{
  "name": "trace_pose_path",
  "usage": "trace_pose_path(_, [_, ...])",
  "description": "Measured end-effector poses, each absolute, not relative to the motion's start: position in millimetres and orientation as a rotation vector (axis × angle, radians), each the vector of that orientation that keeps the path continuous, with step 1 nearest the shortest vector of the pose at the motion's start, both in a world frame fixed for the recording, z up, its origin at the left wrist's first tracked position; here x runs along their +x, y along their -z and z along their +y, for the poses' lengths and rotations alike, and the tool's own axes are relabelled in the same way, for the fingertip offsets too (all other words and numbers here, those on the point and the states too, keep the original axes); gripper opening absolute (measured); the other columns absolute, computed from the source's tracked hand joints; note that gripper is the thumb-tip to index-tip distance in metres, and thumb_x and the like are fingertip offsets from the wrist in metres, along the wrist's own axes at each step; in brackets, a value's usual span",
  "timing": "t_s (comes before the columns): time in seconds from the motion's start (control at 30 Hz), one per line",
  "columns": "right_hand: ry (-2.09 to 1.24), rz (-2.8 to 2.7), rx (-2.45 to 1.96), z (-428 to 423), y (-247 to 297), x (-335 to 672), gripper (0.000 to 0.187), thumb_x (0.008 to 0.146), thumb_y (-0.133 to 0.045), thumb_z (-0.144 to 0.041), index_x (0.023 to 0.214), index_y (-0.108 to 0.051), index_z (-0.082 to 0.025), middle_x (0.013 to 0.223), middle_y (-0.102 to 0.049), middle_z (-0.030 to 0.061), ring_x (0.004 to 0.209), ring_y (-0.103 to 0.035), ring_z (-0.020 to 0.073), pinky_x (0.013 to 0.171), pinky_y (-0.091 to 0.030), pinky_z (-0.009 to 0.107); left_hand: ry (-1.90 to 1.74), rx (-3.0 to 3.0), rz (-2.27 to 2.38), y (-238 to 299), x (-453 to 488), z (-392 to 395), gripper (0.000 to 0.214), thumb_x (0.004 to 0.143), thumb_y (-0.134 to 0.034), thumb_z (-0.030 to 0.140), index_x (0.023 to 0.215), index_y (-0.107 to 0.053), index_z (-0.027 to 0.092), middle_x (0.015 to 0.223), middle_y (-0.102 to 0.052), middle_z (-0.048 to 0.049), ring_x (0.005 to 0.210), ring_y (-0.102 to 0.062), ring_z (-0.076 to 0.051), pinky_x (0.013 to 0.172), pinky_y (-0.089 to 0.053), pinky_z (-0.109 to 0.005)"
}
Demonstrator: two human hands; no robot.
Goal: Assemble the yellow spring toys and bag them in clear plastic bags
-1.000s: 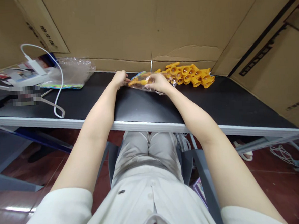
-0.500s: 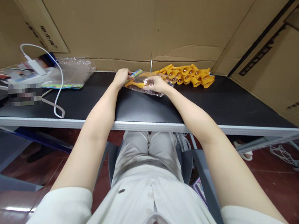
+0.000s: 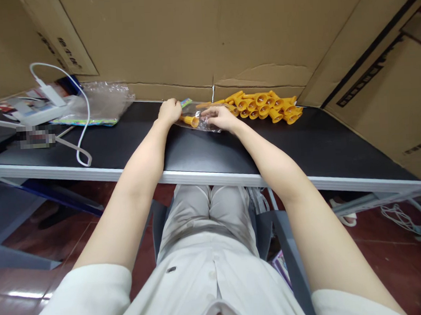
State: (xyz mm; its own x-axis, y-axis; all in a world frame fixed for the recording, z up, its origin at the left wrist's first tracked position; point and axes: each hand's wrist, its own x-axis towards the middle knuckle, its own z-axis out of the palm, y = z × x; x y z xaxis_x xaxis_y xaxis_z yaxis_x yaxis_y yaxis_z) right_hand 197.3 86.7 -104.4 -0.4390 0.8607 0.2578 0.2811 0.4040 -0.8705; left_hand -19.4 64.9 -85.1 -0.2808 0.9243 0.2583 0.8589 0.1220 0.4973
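Note:
A clear plastic bag [image 3: 198,120] with a colourful header card lies on the black table [image 3: 210,150] near its far edge. Yellow plastic toy pieces show inside it. My left hand [image 3: 169,111] is closed on the bag's left end, at the header card. My right hand [image 3: 219,118] rests on the bag's right part, fingers curled and pointing left, pressing on it. Just right of my right hand lies a heap of several yellow funnel-shaped toy pieces [image 3: 264,105].
Cardboard sheets [image 3: 196,35] wall off the back and right side. At the far left sit a pile of clear bags with colourful cards [image 3: 102,103], a white charger and cable [image 3: 55,98], and papers. The table's metal front edge [image 3: 211,178] runs above my knees.
Both hands have shifted slightly left with the bag. The yellow piece has slid further into the bag, and my right hand has moved from the heap side onto the bag.

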Motion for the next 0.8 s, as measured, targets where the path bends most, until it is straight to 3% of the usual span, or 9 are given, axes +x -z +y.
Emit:
trace_pose_path(0.07, [-0.816,-1.921,-1.017,94,103,202,0.017,0.079,-0.067,-0.006,0.083,-0.074,-0.020,0.096,-0.083,0.0072,0.106,-0.081,0.0271,0.114,-0.063,0.051,-0.844,1.704,2.379,82,-22,58,0.049,0.103,-0.046,0.020,0.141,-0.076,0.012,0.154,-0.072,-0.0226,0.149,-0.064,-0.036,0.129,-0.046,-0.041])
trace_pose_path(0.17, [-0.486,-1.887,-1.132,105,99,213,0.027,0.088,-0.053,-0.003,0.086,-0.074,-0.020,0.098,-0.082,0.0084,0.103,-0.080,0.0262,0.114,-0.063,0.050,-0.836,1.566,2.470,78,-27,50,0.054,0.100,-0.051,0.017,0.149,-0.070,0.009,0.159,-0.068,-0.0254,0.153,-0.062,-0.038,0.133,-0.044,-0.047])
trace_pose_path(0.33, [-0.077,-2.075,-1.283,110,103,228,0.040,0.095,-0.050,-0.003,0.122,-0.077,-0.014,0.136,-0.078,0.0183,0.134,-0.071,0.0338,0.124,-0.054,0.054,-0.780,1.496,2.544,75,-30,44,0.054,0.101,-0.053,0.015,0.151,-0.068,0.004,0.162,-0.064,-0.0293,0.156,-0.060,-0.040,0.138,-0.037,-0.055])
trace_pose_path(0.47, [0.110,-2.310,-1.403,100,110,223,0.043,0.101,-0.060,-0.016,0.142,-0.069,-0.008,0.154,-0.067,0.0273,0.148,-0.059,0.0440,0.127,-0.044,0.066,-0.779,1.476,2.552,74,-29,44,0.053,0.099,-0.057,0.015,0.150,-0.069,0.005,0.161,-0.065,-0.0291,0.157,-0.059,-0.040,0.139,-0.037,-0.054])
trace_pose_path(0.6, [0.253,-2.341,-1.467,91,110,213,0.045,0.101,-0.065,-0.021,0.143,-0.063,-0.006,0.150,-0.067,0.0324,0.148,-0.056,0.0489,0.125,-0.037,0.073,-0.828,1.437,2.535,78,-34,49,0.057,0.095,-0.062,0.015,0.151,-0.068,0.007,0.159,-0.066,-0.0280,0.152,-0.063,-0.041,0.133,-0.046,-0.052])
trace_pose_path(0.8, [0.312,-2.302,-1.478,89,102,210,0.037,0.108,-0.057,-0.023,0.140,-0.061,-0.004,0.140,-0.069,0.0312,0.138,-0.062,0.0457,0.122,-0.040,0.065,-0.882,1.405,2.509,85,-41,54,0.060,0.096,-0.063,0.014,0.155,-0.066,0.006,0.160,-0.066,-0.0289,0.152,-0.063,-0.043,0.132,-0.047,-0.054])
